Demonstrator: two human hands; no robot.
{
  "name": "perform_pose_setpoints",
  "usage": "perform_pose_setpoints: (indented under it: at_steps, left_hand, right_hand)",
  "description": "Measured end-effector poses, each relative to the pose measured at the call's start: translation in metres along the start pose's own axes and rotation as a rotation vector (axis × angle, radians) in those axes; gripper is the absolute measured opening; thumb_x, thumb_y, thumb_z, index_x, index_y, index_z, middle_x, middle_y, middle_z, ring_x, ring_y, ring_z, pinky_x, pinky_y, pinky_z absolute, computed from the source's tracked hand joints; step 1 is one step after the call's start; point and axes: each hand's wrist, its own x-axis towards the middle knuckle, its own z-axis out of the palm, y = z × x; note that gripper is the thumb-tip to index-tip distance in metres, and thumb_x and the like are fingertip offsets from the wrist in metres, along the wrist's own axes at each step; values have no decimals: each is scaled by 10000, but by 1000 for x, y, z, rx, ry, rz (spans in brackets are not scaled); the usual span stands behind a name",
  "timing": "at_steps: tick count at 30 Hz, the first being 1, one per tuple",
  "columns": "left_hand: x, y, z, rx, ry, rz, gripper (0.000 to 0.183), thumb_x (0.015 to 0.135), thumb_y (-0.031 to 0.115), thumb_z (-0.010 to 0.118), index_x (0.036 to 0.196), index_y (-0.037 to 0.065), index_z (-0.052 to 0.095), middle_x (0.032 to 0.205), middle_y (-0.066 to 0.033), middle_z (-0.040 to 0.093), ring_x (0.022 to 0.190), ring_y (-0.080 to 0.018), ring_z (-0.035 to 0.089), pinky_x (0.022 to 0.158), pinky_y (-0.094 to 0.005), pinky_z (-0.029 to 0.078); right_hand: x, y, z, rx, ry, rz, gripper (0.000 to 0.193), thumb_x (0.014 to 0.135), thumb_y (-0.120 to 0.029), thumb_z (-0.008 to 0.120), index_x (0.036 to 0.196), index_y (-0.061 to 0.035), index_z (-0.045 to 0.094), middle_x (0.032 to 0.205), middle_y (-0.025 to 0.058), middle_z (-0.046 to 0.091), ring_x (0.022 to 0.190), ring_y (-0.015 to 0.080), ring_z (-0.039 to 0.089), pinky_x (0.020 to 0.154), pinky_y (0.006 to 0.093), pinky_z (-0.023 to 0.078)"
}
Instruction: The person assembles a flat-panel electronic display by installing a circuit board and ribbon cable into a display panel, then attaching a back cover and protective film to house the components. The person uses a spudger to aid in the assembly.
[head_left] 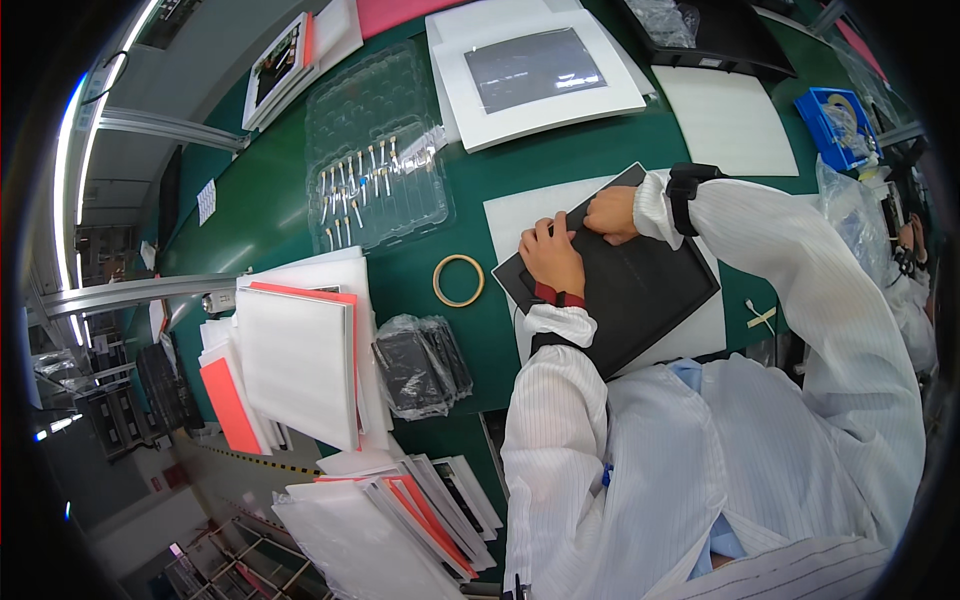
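A flat black panel [655, 290] with a thin raised rim lies turned at an angle on a white foam sheet [505, 215] in front of me. My left hand [553, 262] rests on the panel's left part, its bent fingers slightly apart near the far left edge. Close beside it, my right hand [612, 214] is closed, knuckles up, against the panel near the far corner. Whatever the right fingertips grip, if anything, is hidden under the hand.
Left of the panel are a tape roll [458, 281], bagged black parts [420, 365] and stacked white-and-red sheets [300, 350]. Beyond lie a clear tray [330, 110] of small connector-tipped pieces and a white-framed panel [545, 115]. A blue bin [835, 125] stands far right.
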Motion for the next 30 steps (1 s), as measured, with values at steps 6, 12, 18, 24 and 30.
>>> perform_pose_setpoints:
  at_steps: [6, 12, 18, 24, 30]
  left_hand:
    - [-5, -1, 3, 24, -11, -3, 275, 740, 143, 637, 1012, 163, 599, 944, -25, 568, 870, -246, 499, 767, -371, 392]
    - [1, -3, -3, -8, 7, 10, 253, 745, 151, 629, 997, 162, 605, 937, -23, 564, 871, -241, 495, 782, -372, 384]
    - [0, -5, -5, -61, -91, 3, 305, 738, 190, 648, 1041, 162, 615, 962, -32, 563, 906, -248, 496, 803, -362, 388]
    - [-7, 28, -46, -996, -347, -221, 279, 848, 125, 562, 1096, -4, 566, 1093, -136, 567, 990, -212, 551, 851, -303, 429]
    - [-30, 114, -81, -1261, -1091, -223, 286, 801, 1, 606, 1062, -73, 519, 962, -73, 608, 870, -116, 570, 797, -216, 442]
  right_hand:
    - [5, -9, -5, -94, -9, -32, 185, 560, -118, 643, 694, 1, 597, 618, 152, 587, 624, 337, 600, 574, 407, 493]
    - [-27, -21, -32, -203, 82, -99, 179, 552, -115, 626, 684, -6, 574, 626, 136, 587, 596, 316, 596, 542, 395, 486]
    - [-81, -43, -32, 182, 226, 161, 192, 641, -113, 601, 797, -22, 536, 679, 132, 590, 647, 319, 586, 566, 383, 467]
    - [-163, -56, -25, 506, 774, 348, 162, 641, -78, 593, 780, -18, 650, 719, 127, 619, 649, 281, 600, 600, 347, 476]
    - [-229, -80, 18, 883, 920, 477, 200, 733, -77, 594, 919, -34, 653, 718, 102, 622, 620, 187, 610, 583, 284, 472]
